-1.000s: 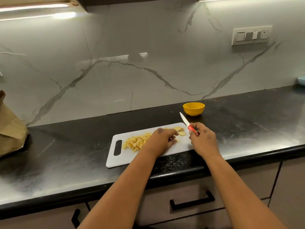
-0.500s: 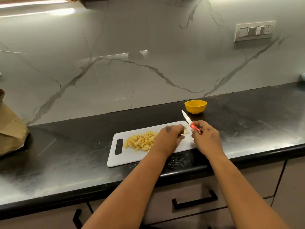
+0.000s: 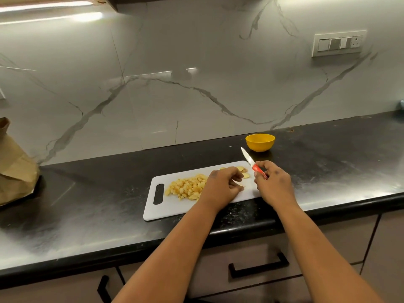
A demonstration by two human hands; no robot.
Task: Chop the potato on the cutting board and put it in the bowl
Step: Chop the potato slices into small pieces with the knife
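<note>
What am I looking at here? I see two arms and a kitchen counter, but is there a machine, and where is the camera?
There is no machine: these are a person's two bare arms, filmed by one wide-angle camera worn on the head, looking forward and down. On the black countertop lies a white cutting board with a pile of diced potato and a few uncut potato slices at its far right. The left hand is over the board by those slices with its fingers curled; whether it grips anything I cannot tell. The right hand holds a small knife by its red handle, blade pointing away. Behind the board stands a yellow bowl, which looks empty. A brown paper bag sits far left.
</note>
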